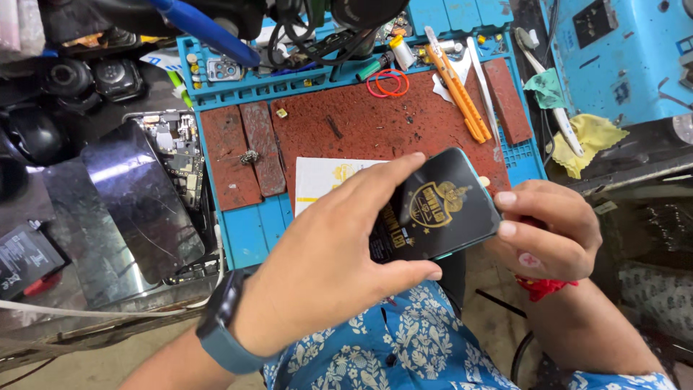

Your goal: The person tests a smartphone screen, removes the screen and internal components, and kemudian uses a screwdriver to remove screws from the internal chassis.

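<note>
- Blue flowered cloth (404,347) of the person's shirt fills the bottom of the view, just under both hands.
- Left hand (332,267), with a blue-grey watch (220,321) on the wrist, lies over the near left part of a black phone (437,206); the thumb presses under the lower edge and the fingers reach over the upper edge, so the hand is closed on it.
- Right hand (552,231) holds the right end of the phone, fingertips bent against its side; a red thread (538,287) goes around this wrist.
- The phone is held in the air between both hands, above the near edge of the blue work mat (249,235). Its long axis runs from lower left to upper right, a little tilted. The left hand covers more of it than the right hand.
- Its surface is dark and shiny, with a gold emblem in the middle and a thin teal edge on the lower side; I cannot tell if this is a film or the back cover.
- Behind it on the mat are a white card (317,180), red-brown pads (382,126), an orange cutter (455,87) and red rubber bands (388,83).
- At the left lie a dark glass panel (141,202) and an opened phone board (177,148).
</note>
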